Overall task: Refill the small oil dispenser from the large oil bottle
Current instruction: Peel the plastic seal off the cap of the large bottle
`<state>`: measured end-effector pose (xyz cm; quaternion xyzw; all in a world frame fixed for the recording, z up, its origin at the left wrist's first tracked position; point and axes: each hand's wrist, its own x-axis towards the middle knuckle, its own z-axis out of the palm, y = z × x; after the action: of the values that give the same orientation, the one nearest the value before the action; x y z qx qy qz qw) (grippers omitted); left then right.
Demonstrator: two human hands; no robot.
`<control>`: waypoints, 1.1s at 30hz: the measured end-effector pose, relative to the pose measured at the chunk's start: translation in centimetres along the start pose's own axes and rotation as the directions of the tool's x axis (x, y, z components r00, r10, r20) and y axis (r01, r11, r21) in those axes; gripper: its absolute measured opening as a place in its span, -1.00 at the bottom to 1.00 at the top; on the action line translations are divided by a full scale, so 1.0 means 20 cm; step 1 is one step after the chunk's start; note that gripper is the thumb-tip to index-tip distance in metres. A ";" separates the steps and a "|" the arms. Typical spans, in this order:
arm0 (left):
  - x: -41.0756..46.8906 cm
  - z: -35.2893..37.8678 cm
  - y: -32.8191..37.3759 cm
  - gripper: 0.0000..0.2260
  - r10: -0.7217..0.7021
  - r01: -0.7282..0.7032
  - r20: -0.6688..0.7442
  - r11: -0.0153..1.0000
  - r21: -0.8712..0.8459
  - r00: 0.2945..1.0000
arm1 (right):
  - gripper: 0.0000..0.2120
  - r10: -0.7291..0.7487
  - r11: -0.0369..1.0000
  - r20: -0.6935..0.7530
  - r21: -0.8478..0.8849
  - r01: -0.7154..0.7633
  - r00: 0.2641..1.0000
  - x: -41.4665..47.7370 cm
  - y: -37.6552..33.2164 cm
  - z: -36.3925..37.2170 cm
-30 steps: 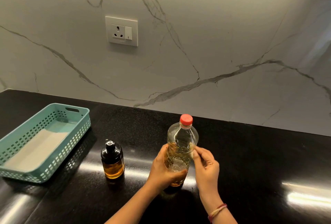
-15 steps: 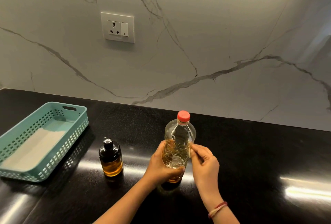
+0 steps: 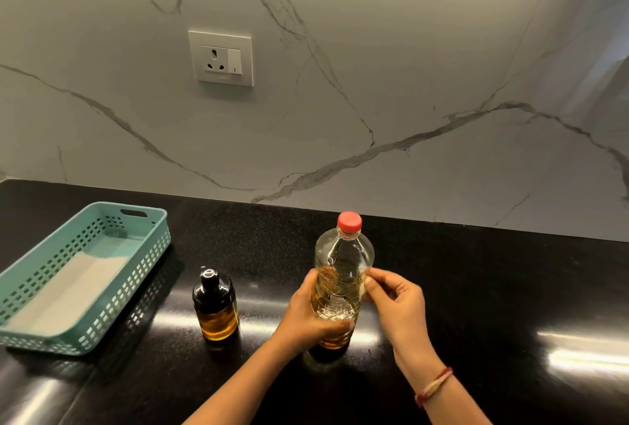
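The left hand [image 3: 308,319] wraps its grip round the large oil bottle [image 3: 342,263], the right hand [image 3: 398,305] merely touching with loosely curled fingertips; squeezing it uncapped could spurt oil.

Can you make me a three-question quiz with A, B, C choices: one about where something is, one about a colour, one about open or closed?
1. Where is the small oil dispenser?
A) inside the teal basket
B) on the counter, between the basket and the large oil bottle
C) behind the bottle

2. What colour is the bottle's cap?
A) red
B) green
C) black

3. The bottle is:
A) lying down
B) upright, cap off
C) upright, cap on

Answers:
1 B: it stands on the counter between them.
2 A: the cap is red.
3 C: it stands upright with its neck capped.
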<state>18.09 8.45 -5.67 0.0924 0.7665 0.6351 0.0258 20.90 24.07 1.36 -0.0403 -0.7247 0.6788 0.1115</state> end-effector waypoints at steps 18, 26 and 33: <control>-0.01 0.00 0.03 -0.36 -0.003 0.004 0.023 0.999 -0.047 1.000 | -0.79 -0.041 0.981 0.039 -0.188 0.048 0.998 0.01 0.08 -0.03; -0.02 0.01 0.05 -0.35 0.013 -0.011 0.030 0.999 -0.052 0.999 | -0.71 0.267 0.916 0.063 -0.327 -0.232 0.962 -0.05 0.40 -0.01; -0.01 0.01 0.02 -0.36 0.000 0.001 0.014 0.999 -0.052 1.000 | -0.76 -0.017 0.992 0.068 -0.121 0.025 0.998 0.05 0.05 -0.04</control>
<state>18.37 8.59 -5.29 0.0960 0.7495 0.6541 0.0337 19.93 25.17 0.48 -0.0168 -0.7683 0.6333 0.0918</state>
